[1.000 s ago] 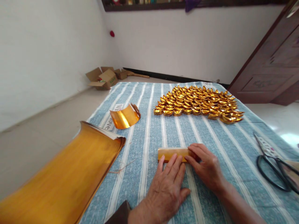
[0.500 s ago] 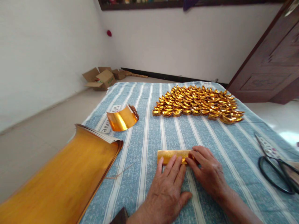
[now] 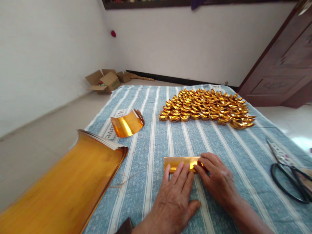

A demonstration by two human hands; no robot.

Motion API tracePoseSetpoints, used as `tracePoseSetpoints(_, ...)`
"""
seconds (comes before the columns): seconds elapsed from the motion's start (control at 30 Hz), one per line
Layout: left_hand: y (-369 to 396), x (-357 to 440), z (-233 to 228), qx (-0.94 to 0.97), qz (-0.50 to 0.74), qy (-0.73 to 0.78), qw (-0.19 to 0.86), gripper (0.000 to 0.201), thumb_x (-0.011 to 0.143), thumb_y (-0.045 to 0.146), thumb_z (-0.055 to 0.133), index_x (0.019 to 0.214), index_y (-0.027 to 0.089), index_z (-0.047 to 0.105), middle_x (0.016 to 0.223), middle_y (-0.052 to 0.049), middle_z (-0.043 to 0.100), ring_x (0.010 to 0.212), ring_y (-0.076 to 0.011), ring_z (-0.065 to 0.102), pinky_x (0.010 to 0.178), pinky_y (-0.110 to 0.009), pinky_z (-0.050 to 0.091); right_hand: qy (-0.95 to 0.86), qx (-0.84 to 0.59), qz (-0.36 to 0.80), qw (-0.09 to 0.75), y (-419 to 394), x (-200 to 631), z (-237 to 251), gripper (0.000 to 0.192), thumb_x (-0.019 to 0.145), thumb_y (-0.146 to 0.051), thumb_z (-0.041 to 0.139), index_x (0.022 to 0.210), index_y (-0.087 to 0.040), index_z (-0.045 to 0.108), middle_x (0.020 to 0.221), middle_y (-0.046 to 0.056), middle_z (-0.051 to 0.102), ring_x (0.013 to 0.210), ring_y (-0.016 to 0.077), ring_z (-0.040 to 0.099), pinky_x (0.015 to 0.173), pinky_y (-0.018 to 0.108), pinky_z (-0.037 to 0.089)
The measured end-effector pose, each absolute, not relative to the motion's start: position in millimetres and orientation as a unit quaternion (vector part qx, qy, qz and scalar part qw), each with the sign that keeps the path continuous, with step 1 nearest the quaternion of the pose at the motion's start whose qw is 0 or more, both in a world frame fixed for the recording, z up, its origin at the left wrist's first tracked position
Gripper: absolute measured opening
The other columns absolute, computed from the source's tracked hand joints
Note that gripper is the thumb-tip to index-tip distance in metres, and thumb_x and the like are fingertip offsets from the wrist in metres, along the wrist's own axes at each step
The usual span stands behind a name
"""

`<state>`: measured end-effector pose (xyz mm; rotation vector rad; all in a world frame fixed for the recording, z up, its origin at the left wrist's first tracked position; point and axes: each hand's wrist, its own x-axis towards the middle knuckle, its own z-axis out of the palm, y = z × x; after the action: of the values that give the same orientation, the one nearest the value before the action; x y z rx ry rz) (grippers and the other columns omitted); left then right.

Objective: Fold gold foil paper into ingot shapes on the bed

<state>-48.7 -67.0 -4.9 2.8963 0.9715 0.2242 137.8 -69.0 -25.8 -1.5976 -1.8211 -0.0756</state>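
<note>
far left of the fingers, a thick stack of gold foil sheets (image 3: 65, 182) lies over the edge of the blue striped cloth (image 3: 151, 136), its top right corner curling up. beyond that, up and left of the fingers, a small curled piece of gold foil (image 3: 127, 124) stands on the cloth, partly over some printed letters. cardboard boxes (image 3: 107, 80) sit on the floor far behind, by the wall. left hand (image 3: 174, 195) lies flat, palm down, fingers (image 3: 180, 172) spread a little and straight, tips pressing on the near edge of a folded gold paper strip (image 3: 179, 162); not gripping it, just holding it down. the strip lies flat on the cloth, lengthwise left to right, its left end sticking out past the left fingertips, its right end under the right fingertips. right hand (image 3: 218, 180) just beside the left, fingers bent, tips pinching or pressing the strip's right end; can't tell if the paper is actually nipped between thumb and finger. well beyond both hands, a big heap of folded gold paper ingots (image 3: 207, 107) in close rows on the cloth. far right of the fingers, black-handled scissors (image 3: 286, 172) lie on the cloth, blades pointing away. dark wooden door (image 3: 285, 61) at back right.
</note>
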Motion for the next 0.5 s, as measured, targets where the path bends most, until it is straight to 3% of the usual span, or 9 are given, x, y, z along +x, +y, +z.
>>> tracePoseSetpoints(0.3,-67.6,-48.1,-18.5,0.939,0.113,0.323,0.042,0.069,0.09,0.044,0.059,0.145,0.011,0.036,0.152,-0.014,0.038,0.141,-0.0344,0.034,0.107,-0.063,0.037,-0.701,-0.619,-0.023,0.352,-69.0,137.4,-25.3,0.015,0.092,-0.022,0.053,0.089,-0.016,0.067,0.096,0.009,0.067,0.096,0.0242,0.06,0.086,0.039,0.051)
tracePoseSetpoints(0.5,-66.5,-46.8,-9.8,0.942,0.09,0.321,0.045,0.064,0.089,0.042,0.061,0.141,0.01,0.042,0.149,-0.016,0.042,0.136,-0.0355,0.041,0.104,-0.062,0.041,-0.7,-0.622,-0.024,0.35,-69.4,136.4,-24.2,0.016,0.093,-0.021,0.051,0.089,-0.017,0.066,0.098,0.009,0.066,0.097,0.0236,0.06,0.086,0.038,0.05)
